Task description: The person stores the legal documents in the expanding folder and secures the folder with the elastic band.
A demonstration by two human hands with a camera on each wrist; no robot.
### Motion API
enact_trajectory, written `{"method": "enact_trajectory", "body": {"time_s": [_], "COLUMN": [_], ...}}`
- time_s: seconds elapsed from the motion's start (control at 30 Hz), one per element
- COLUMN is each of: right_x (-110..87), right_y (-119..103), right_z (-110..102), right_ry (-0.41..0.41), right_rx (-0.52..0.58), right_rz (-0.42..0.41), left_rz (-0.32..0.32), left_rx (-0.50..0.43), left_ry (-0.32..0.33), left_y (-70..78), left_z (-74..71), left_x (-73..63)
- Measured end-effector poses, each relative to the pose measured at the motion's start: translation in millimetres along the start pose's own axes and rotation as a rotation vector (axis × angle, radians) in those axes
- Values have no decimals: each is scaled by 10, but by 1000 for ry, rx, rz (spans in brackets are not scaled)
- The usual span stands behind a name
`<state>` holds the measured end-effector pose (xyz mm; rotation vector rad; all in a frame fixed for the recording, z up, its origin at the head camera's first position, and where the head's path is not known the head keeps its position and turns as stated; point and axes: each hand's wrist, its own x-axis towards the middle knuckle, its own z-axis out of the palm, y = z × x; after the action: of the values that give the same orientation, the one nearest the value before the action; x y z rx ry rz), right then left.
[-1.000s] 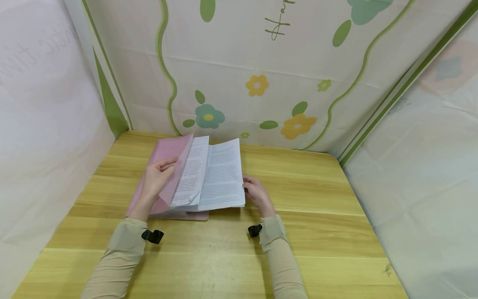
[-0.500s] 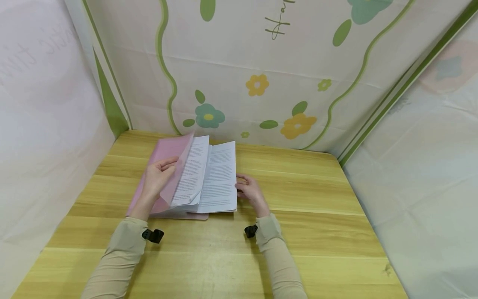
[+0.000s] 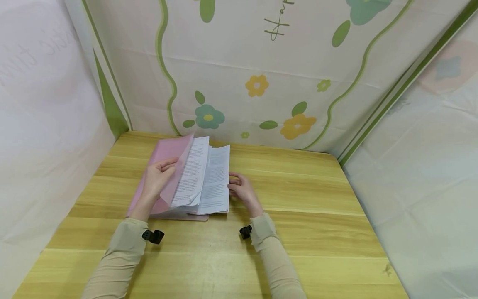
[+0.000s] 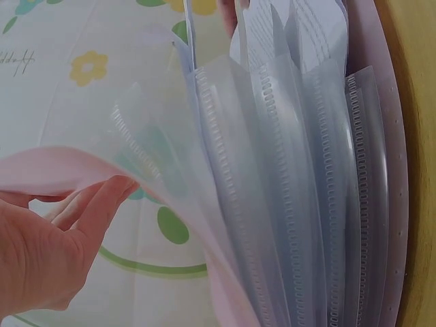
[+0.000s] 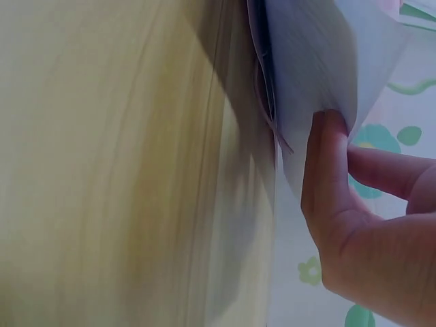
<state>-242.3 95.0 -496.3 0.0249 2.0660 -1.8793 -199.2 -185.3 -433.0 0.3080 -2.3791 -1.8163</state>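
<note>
A pink file folder [image 3: 169, 148] lies spread on the table at the back left, with printed papers fanned out of it. My left hand [image 3: 157, 177] pinches the folder's thin pink front cover and holds it lifted to the left. Beneath that cover, the left wrist view shows several clear pockets [image 4: 286, 191] with perforated edges, standing apart like a fan. On the other side, my right hand [image 3: 242, 190] pinches the outer edge of the printed sheets [image 3: 216, 182] between thumb and fingers. In the right wrist view these papers [image 5: 313, 61] stand raised and bent.
The wooden table [image 3: 306, 232] stretches in front and to the right. A flower-printed cloth wall [image 3: 231, 62] rises directly behind its back edge, and pale cloth walls flank both sides. Black wrist cameras [image 3: 153, 236] sit on the cuffs.
My right hand has moved left with the outer edge of the printed sheets, so they spread less far from the folder. My left hand stays in place on the cover.
</note>
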Motion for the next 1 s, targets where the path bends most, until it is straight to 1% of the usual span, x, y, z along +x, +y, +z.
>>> {"method": "enact_trajectory", "body": {"time_s": [0.13, 0.37, 0.63, 0.87, 1.0], "right_x": [-5, 27, 79, 95, 115], "right_y": [-10, -1, -12, -46, -27], "right_z": [60, 148, 253, 357, 414], "right_ry": [-15, -18, -15, -21, -25], "right_rx": [-3, -19, -29, -45, -41], "right_rz": [-23, -22, -20, -1, 3], "left_rz": [4, 12, -8, -7, -16], "left_rx": [0, -9, -8, 8, 18], "left_ry": [4, 17, -5, -7, -10], "left_y": [-5, -5, 14, 17, 15], "left_z": [3, 9, -5, -7, -15], "left_x": [4, 1, -14, -15, -21]}}
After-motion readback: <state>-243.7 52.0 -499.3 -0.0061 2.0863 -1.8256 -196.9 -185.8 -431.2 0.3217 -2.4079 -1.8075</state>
